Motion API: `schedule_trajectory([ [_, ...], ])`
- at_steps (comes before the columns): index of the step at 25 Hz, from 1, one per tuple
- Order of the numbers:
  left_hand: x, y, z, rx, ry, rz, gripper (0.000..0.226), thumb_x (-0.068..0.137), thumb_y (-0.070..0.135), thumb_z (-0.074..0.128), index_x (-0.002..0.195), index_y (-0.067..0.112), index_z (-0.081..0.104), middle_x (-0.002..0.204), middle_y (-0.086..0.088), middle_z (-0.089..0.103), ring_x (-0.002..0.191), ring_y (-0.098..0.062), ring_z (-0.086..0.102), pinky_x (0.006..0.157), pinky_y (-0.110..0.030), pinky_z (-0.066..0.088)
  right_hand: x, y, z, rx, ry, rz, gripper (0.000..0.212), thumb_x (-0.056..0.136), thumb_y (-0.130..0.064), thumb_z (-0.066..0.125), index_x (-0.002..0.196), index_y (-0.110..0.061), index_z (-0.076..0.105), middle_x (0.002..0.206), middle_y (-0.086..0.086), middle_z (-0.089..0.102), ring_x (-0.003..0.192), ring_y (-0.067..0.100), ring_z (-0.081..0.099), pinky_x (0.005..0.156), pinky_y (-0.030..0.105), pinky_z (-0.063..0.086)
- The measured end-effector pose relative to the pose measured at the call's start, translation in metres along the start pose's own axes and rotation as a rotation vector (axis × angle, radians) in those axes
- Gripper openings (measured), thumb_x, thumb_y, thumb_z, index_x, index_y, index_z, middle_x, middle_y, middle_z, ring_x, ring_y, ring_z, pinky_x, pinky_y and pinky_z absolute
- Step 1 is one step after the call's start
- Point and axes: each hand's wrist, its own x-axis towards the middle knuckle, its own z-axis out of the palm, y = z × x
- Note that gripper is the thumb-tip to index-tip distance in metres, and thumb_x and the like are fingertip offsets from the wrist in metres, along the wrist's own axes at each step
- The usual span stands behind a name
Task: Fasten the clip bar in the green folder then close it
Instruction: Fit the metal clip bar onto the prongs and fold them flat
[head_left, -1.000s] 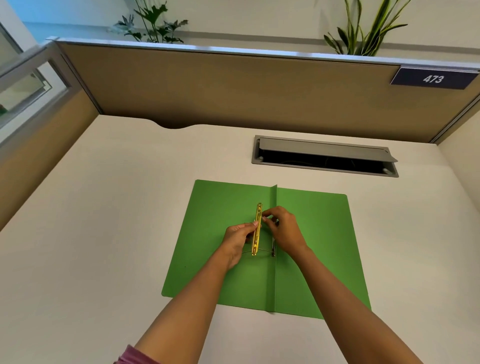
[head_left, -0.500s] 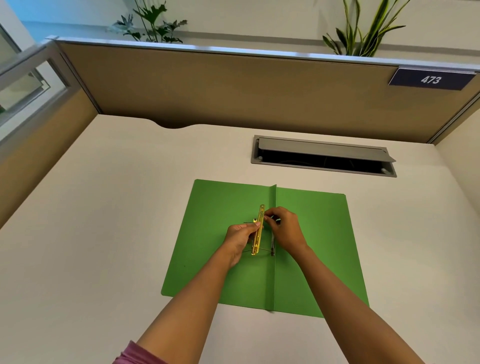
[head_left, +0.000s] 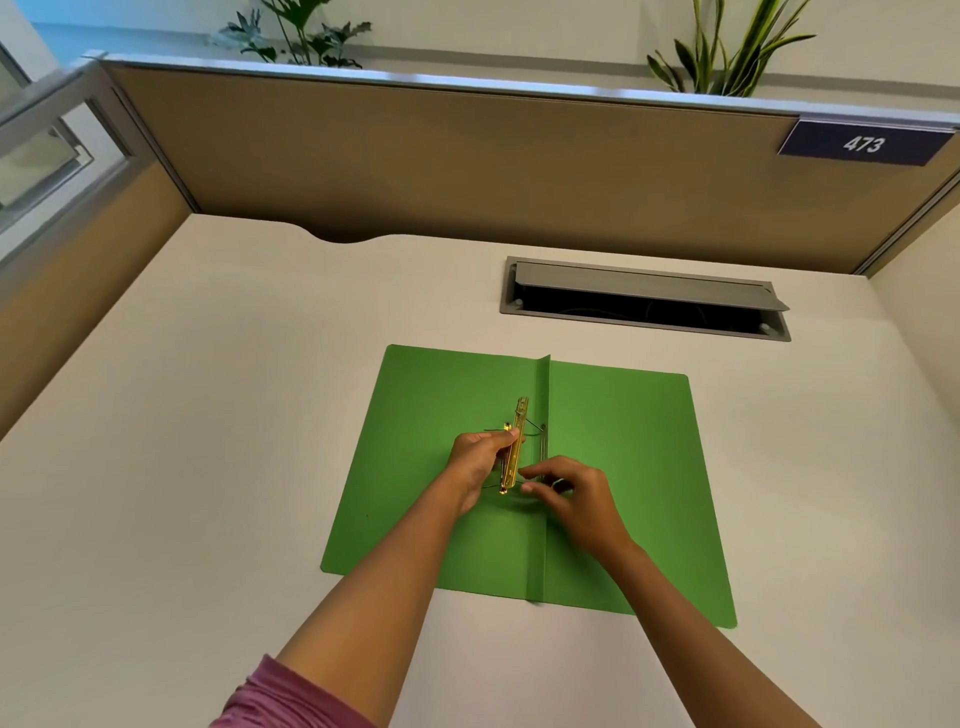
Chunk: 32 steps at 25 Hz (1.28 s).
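Clip bar (head_left: 516, 447) pinched in left hand (head_left: 480, 460), right hand (head_left: 574, 499) just beside

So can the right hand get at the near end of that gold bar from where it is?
Probably yes. The right hand hovers beside the gold clip bar, fingertips almost at its near end, with nothing between; the left hand grips higher up.

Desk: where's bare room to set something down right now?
Free: the desk left of the green folder, the strip between folder and cable hatch, and the right side beyond the folder. Crowded: folder centre, where left hand holds the clip bar and right hand works beside it.
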Motion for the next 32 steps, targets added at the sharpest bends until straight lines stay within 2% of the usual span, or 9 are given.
schedule_trajectory([
  [4, 0.002, 0.000, 0.002, 0.007, 0.013, -0.010, 0.016, 0.091, 0.025, 0.068, 0.081, 0.013, 0.074, 0.084, 0.001, 0.068, 0.080, -0.013, 0.055, 0.096, -0.035, 0.039, 0.002, -0.006, 0.013, -0.052, -0.010, -0.023, 0.013, 0.080, -0.018, 0.076, 0.094, -0.020, 0.076, 0.086, -0.011, 0.072, 0.073, 0.005, 0.063, 0.068, 0.016, 0.051],
  [8, 0.003, 0.000, 0.002, -0.005, 0.013, -0.008, 0.016, 0.090, 0.024, 0.068, 0.082, 0.011, 0.075, 0.082, 0.000, 0.068, 0.080, -0.014, 0.057, 0.098, -0.036, 0.040, 0.005, -0.007, 0.019, -0.096, 0.094, 0.000, 0.010, 0.083, -0.010, 0.073, 0.090, -0.016, 0.077, 0.082, -0.006, 0.073, 0.070, 0.002, 0.060, 0.067, 0.006, 0.042],
  [12, 0.004, -0.002, 0.002, 0.007, 0.017, -0.004, 0.015, 0.090, 0.024, 0.068, 0.083, 0.012, 0.075, 0.084, 0.003, 0.070, 0.079, -0.011, 0.058, 0.094, -0.034, 0.039, 0.004, -0.006, 0.019, -0.115, 0.114, 0.015, 0.010, 0.082, -0.010, 0.073, 0.090, -0.015, 0.077, 0.082, -0.007, 0.072, 0.071, -0.007, 0.058, 0.067, 0.003, 0.042],
  [16, 0.004, -0.003, 0.003, 0.016, 0.022, 0.002, 0.016, 0.089, 0.025, 0.069, 0.077, 0.017, 0.075, 0.083, 0.003, 0.072, 0.078, -0.010, 0.059, 0.092, -0.033, 0.040, 0.005, -0.004, 0.022, -0.114, 0.140, 0.022, 0.011, 0.081, -0.008, 0.073, 0.089, -0.015, 0.077, 0.080, -0.009, 0.070, 0.070, -0.007, 0.059, 0.067, 0.002, 0.042],
  [18, 0.005, -0.004, 0.002, 0.014, 0.025, 0.003, 0.016, 0.090, 0.025, 0.069, 0.077, 0.017, 0.074, 0.082, 0.003, 0.072, 0.077, -0.010, 0.061, 0.086, -0.030, 0.043, 0.004, -0.003, 0.023, -0.089, 0.165, 0.030, 0.012, 0.081, -0.007, 0.074, 0.089, -0.015, 0.077, 0.079, -0.012, 0.068, 0.071, -0.009, 0.060, 0.066, 0.002, 0.042],
  [21, 0.006, -0.005, 0.003, 0.022, 0.033, 0.006, 0.015, 0.089, 0.026, 0.070, 0.078, 0.017, 0.075, 0.078, 0.004, 0.072, 0.074, -0.008, 0.061, 0.069, -0.024, 0.043, 0.002, -0.002, 0.023, -0.055, 0.171, 0.036, 0.012, 0.081, -0.007, 0.074, 0.089, -0.015, 0.076, 0.079, -0.011, 0.069, 0.072, -0.004, 0.062, 0.067, 0.005, 0.044],
  [27, 0.009, -0.009, 0.005, 0.022, 0.050, 0.027, 0.014, 0.088, 0.023, 0.073, 0.082, 0.011, 0.075, 0.076, 0.002, 0.071, 0.072, -0.008, 0.061, 0.064, -0.021, 0.042, -0.009, 0.005, 0.016, 0.036, 0.250, 0.053, 0.014, 0.081, -0.014, 0.076, 0.094, -0.018, 0.076, 0.088, -0.010, 0.073, 0.077, 0.006, 0.066, 0.067, 0.010, 0.048],
  [29, 0.010, -0.011, 0.005, 0.039, 0.052, 0.047, 0.017, 0.086, 0.023, 0.074, 0.089, 0.006, 0.075, 0.082, -0.001, 0.074, 0.078, -0.011, 0.064, 0.067, -0.019, 0.043, -0.013, 0.009, 0.013, 0.101, 0.277, 0.109, 0.017, 0.082, -0.014, 0.075, 0.097, -0.020, 0.075, 0.090, -0.009, 0.073, 0.077, 0.007, 0.067, 0.067, 0.012, 0.049],
  [32, 0.008, -0.013, 0.005, 0.110, 0.049, 0.084, 0.025, 0.085, 0.020, 0.076, 0.101, 0.001, 0.075, 0.104, -0.011, 0.076, 0.097, -0.016, 0.066, 0.085, -0.023, 0.046, -0.020, 0.014, 0.010, 0.236, 0.270, 0.191, 0.023, 0.087, -0.012, 0.070, 0.108, -0.021, 0.070, 0.089, -0.005, 0.073, 0.075, 0.008, 0.068, 0.068, 0.020, 0.056],
])
